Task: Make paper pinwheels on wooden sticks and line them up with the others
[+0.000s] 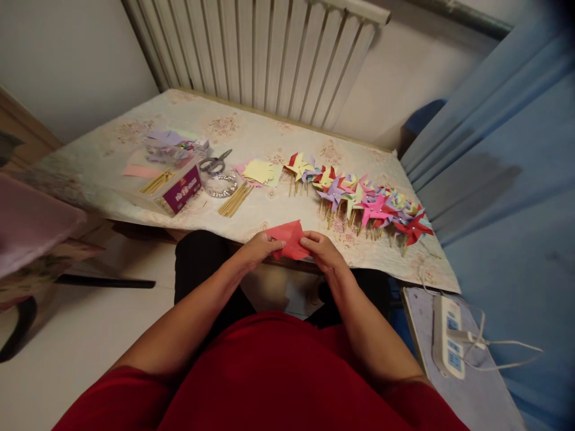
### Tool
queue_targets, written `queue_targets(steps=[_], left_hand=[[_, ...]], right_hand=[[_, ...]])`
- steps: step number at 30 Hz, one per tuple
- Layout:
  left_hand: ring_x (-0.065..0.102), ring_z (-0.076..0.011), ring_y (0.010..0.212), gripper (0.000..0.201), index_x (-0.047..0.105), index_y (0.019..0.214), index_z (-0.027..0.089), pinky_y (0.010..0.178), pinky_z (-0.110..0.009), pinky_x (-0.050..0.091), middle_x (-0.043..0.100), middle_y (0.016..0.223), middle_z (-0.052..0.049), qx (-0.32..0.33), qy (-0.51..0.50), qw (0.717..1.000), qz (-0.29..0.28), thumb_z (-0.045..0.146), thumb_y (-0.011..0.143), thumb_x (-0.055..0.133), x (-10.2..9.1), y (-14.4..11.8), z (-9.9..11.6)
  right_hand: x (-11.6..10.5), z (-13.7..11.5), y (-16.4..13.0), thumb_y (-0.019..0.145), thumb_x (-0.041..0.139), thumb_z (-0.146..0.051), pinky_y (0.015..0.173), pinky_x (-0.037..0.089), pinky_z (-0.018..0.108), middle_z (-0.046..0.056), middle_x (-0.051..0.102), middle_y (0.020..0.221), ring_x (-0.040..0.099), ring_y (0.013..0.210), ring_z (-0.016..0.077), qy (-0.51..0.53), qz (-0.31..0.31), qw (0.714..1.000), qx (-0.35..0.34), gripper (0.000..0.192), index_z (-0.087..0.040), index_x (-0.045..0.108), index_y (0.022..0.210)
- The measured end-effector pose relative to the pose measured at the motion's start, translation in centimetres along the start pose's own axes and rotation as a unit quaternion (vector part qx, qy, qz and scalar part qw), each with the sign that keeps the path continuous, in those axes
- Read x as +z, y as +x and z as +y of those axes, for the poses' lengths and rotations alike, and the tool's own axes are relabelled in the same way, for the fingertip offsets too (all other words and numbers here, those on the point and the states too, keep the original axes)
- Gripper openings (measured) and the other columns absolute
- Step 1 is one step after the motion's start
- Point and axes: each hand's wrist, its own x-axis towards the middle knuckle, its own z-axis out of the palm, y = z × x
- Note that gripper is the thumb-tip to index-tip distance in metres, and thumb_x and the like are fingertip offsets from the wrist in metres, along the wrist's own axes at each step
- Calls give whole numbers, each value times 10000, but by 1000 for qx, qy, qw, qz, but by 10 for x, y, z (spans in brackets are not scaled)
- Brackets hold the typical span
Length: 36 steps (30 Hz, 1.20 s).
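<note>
Both of my hands hold a folded piece of red paper just above the table's near edge. My left hand pinches its left side and my right hand pinches its right side. Beyond the paper, a row of several finished paper pinwheels in many colours lies across the table to the right. Loose wooden sticks lie to the left of centre, next to a stack of yellow paper squares.
The table has a floral cloth. Scissors, a clear round container and a purple-sided box with sticks sit at left. A radiator stands behind. A power strip lies at lower right by blue fabric.
</note>
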Motion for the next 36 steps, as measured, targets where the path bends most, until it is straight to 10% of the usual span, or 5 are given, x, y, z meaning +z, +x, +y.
queue_targets(steps=[21,28,36], left_hand=[[394,-96,425,188,600,498,168,436,-240,215,532,456,7,-42,92,995,-12,238,601,741,7,2,13],[618,-150,634,324,713,863,142,620,-268,471,695,763,-72,-74,-140,986,-60,426,720,770,5,-2,1],[662,-160,798,286,677,862,161,779,-291,528,699,869,-73,-93,-392,915,33,429,792,749,14,-1,-26]], right_hand=[[17,9,-1,601,718,-303,559,502,268,8,733,695,628,582,165,-85,-2,996,3,229,-180,759,790],[19,18,1,625,671,-293,593,517,285,16,734,733,635,611,173,-59,52,996,-36,226,-171,732,805],[28,28,10,616,687,-335,674,540,306,41,736,813,665,704,195,32,148,986,-72,291,-165,680,852]])
